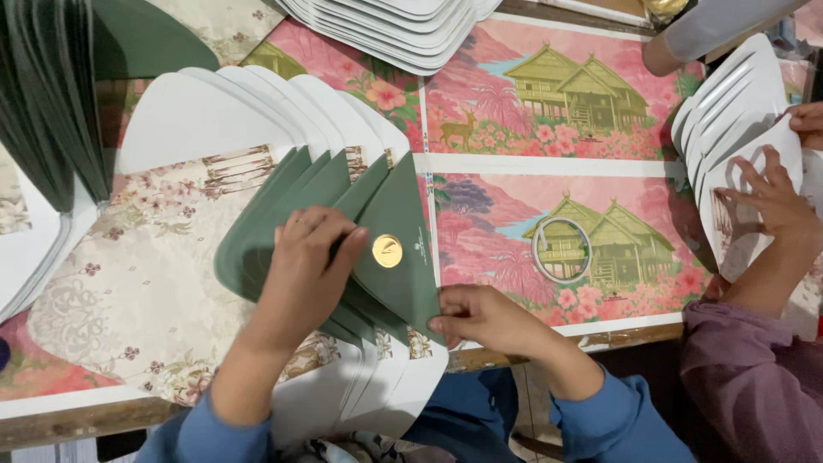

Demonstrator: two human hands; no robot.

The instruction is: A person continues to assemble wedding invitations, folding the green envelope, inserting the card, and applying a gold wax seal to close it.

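A fanned row of green envelopes [283, 201] with white flaps lies before me on the table. The front one [399, 274] is closed, its pointed green flap bearing a round gold seal [387, 250]. My left hand [304, 270] presses down on the green flaps, fingertips just left of the seal. My right hand [476, 317] pinches the lower right corner of that front envelope at the table's edge.
Pink printed sheets with houses and flowers [549, 111] cover the table. A clear tape ring [561, 249] lies on one. White envelope stacks sit at top [394, 30] and right [729, 94], where another person's hand [771, 201] works. Dark green envelopes [51, 94] stand at far left.
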